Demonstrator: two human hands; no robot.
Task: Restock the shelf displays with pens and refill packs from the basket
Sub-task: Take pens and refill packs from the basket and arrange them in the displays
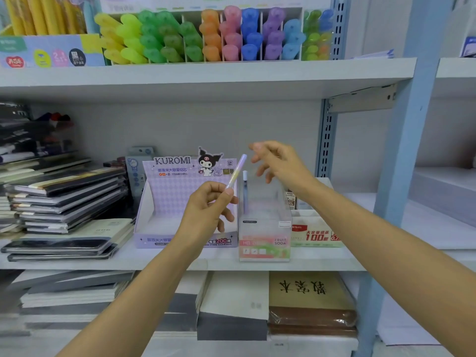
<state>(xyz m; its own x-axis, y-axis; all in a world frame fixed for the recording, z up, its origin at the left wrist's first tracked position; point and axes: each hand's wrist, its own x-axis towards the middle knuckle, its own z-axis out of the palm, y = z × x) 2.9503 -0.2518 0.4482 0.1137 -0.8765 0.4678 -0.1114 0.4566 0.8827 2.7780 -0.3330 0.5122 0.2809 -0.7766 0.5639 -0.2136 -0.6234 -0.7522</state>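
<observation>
kuromi box [164,202] open-topped, clear box [265,228] beside it, upper shelf [206,81] overhead

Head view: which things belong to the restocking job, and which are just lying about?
Job: left hand, pastel refill tube it holds, right hand, Kuromi display box, clear Fruit Soda box.
Lying about: notebook stack, highlighters on the upper shelf, brown book below.

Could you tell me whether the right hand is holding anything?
No, the right hand hovers empty, fingers spread, while the left hand pinches the pastel tube.
</observation>
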